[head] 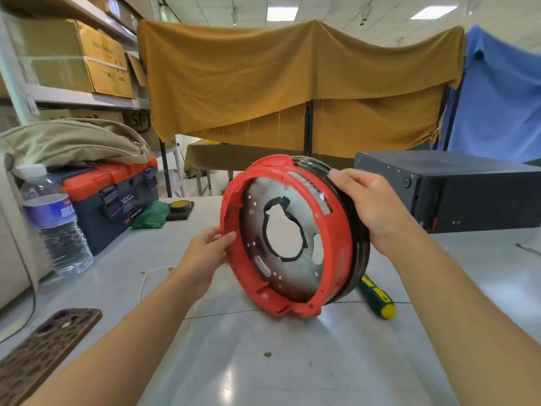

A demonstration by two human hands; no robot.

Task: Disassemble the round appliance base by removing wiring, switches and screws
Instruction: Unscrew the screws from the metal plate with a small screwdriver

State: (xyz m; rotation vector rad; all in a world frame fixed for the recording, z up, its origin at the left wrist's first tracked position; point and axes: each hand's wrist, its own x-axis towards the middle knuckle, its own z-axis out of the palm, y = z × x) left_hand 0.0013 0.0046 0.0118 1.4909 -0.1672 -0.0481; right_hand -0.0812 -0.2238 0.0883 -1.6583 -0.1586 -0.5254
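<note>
While tipped: base [292, 238] stands on edge on worktop [263, 361].
Left grip [207, 247]: pinching red rim.
Right grip [371, 206]: clasping black rim.
Risk: could roll onto screwdriver [377, 297] if either loosens.

A pale, glossy tabletop [263, 361] reflects the ceiling lights. Behind it a mustard-yellow cloth [292, 83] hangs over a dark frame, with a blue cloth [503, 98] beside it on the right. On the left, metal shelving [87, 96] carries cardboard boxes [87, 60]. Overhead, a white panelled ceiling holds rectangular light panels [282, 13]. Under the yellow cloth, another cloth-covered table [234, 156] stands farther back.
</note>
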